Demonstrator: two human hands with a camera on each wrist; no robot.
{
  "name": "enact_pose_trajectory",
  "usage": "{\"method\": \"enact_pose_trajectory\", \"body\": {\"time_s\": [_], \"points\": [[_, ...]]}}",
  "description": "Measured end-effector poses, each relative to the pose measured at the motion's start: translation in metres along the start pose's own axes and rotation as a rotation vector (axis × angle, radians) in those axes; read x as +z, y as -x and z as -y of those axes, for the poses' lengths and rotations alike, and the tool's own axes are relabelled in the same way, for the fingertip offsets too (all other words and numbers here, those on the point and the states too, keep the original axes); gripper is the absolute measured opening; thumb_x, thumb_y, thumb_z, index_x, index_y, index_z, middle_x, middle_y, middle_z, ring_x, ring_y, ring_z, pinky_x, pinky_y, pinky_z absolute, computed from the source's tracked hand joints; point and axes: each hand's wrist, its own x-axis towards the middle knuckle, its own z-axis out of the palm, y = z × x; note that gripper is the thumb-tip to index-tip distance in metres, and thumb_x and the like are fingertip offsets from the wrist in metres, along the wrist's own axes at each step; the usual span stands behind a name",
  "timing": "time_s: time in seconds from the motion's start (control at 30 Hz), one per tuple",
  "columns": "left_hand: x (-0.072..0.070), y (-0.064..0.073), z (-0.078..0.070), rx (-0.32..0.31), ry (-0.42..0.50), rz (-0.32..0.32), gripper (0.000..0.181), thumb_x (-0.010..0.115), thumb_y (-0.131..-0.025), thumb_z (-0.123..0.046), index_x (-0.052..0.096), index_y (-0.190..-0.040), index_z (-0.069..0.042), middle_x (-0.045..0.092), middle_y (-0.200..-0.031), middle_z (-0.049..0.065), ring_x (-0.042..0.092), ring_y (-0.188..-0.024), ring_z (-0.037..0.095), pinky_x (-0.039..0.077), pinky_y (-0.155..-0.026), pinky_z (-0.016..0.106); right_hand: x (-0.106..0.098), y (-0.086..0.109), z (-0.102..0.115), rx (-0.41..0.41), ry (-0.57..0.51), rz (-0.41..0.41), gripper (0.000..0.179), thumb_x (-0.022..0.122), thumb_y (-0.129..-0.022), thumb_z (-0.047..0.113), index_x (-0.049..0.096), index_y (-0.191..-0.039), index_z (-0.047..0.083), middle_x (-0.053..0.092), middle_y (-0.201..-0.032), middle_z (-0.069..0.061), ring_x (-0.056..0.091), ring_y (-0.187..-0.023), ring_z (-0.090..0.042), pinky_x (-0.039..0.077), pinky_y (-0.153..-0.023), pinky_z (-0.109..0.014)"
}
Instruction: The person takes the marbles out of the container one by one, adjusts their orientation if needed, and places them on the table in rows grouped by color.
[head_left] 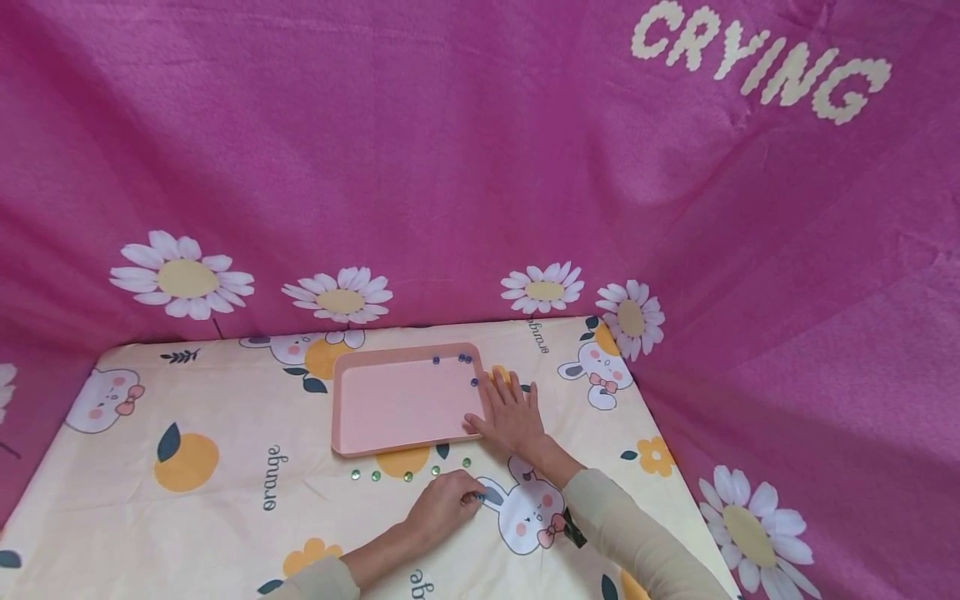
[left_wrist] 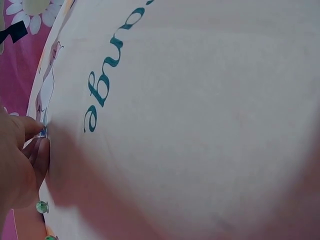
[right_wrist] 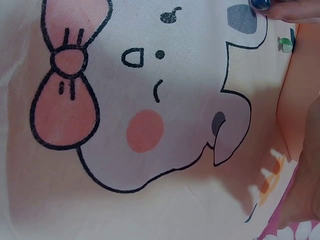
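A shallow pink tray (head_left: 405, 404) lies on the patterned cloth. My right hand (head_left: 515, 418) rests on its right edge with the fingers straight and spread, the thumb over the near corner. Just in front of the tray, my left hand (head_left: 447, 507) pinches a small glossy blue marble (right_wrist: 261, 4) between thumb and fingertips, low over the printed rabbit's ear. Several dark blue marbles (head_left: 437, 361) sit inside the tray toward its far right corner. Along the tray's near side, several green marbles (head_left: 408, 477) lie on the cloth in a loose row.
The cream tablecloth (head_left: 240, 400) carries printed rabbits, oranges and flowers. A magenta fabric wall (head_left: 450, 167) with daisies rises behind the table and along its right side. Near the right forearm, a dark strap-like piece (head_left: 574, 530) shows.
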Motion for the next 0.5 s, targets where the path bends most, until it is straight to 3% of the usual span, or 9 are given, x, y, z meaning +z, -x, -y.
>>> {"method": "enact_pose_trajectory", "body": {"time_s": [0.23,0.37,0.5], "points": [[-0.008,-0.007,-0.007,0.027,0.078,-0.059,0.017,0.075,-0.089,-0.010,0.076,-0.106,-0.008,0.070,-0.095,-0.002,0.057,-0.080,0.001,0.052,-0.071,0.019,-0.003,0.003,0.000,-0.007,0.005,-0.017,0.087,0.039,-0.094,0.069,0.018,-0.161,0.018,0.020,-0.164,-0.012,0.016,-0.148,-0.041,0.012,-0.112,-0.070],[-0.025,-0.020,-0.010,0.012,0.155,-0.119,0.023,0.071,-0.093,-0.012,0.073,-0.116,-0.007,0.069,-0.099,-0.002,0.059,-0.084,0.005,0.054,-0.076,0.021,-0.003,0.004,-0.001,-0.008,0.010,-0.035,0.085,0.040,-0.094,0.069,0.018,-0.161,0.020,0.021,-0.163,-0.012,0.017,-0.148,-0.042,0.014,-0.111,-0.070],[-0.043,-0.040,-0.003,-0.017,0.203,-0.226,0.024,0.071,-0.094,-0.011,0.072,-0.118,-0.008,0.070,-0.100,-0.002,0.061,-0.088,0.010,0.055,-0.079,0.022,-0.001,0.003,0.000,-0.026,-0.001,-0.046,0.085,0.042,-0.095,0.067,0.019,-0.161,0.019,0.022,-0.163,-0.014,0.017,-0.147,-0.043,0.014,-0.110,-0.071]]}}
